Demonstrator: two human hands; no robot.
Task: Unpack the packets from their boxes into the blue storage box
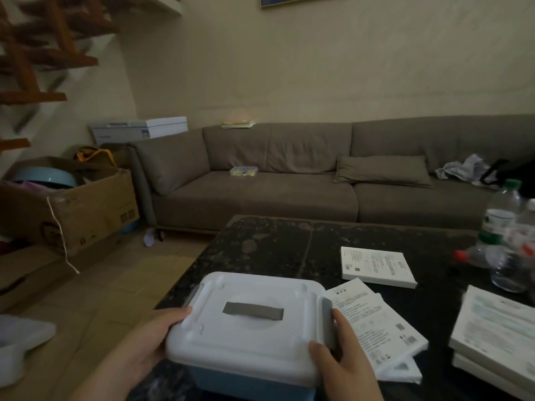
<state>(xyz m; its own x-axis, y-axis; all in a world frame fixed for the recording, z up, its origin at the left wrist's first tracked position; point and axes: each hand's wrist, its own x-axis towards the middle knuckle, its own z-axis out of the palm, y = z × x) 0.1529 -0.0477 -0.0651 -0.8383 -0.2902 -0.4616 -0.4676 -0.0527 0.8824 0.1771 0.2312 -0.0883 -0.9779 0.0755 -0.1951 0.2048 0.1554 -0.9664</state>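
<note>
**Lid still on, a hand at each end**

The blue storage box point(254, 383) sits at the near edge of the dark tabletop point(289, 244), straight in front of me, with its white lid point(246, 322) closed over it. Its long axis runs left to right across my view, and the grey handle strip point(253, 310) on top lies the same way. My left hand point(150, 340) grips the left end of the lid, thumb curled over the rim. My right hand point(341, 357) grips the right end, thumb and fingers laid against the grey latch point(327, 322) there. A matching latch point(192, 295) shows at the far left end. Both hands are equally near, so I judge the next move is to free the latches and lift the lid straight up.

The packet boxes lie to my right. Two flat white ones point(376, 322) overlap each other, just beside the box on its right. Another white box point(376, 266) lies further back, and a stack of boxes point(492, 331) sits at the right edge. My right hand is the nearer one for all of them.

They carry printed text and small square codes, but the print is too small and blurred to read. I can make out no brand. Clear plastic bottles point(503, 235) stand at the far right.
</note>
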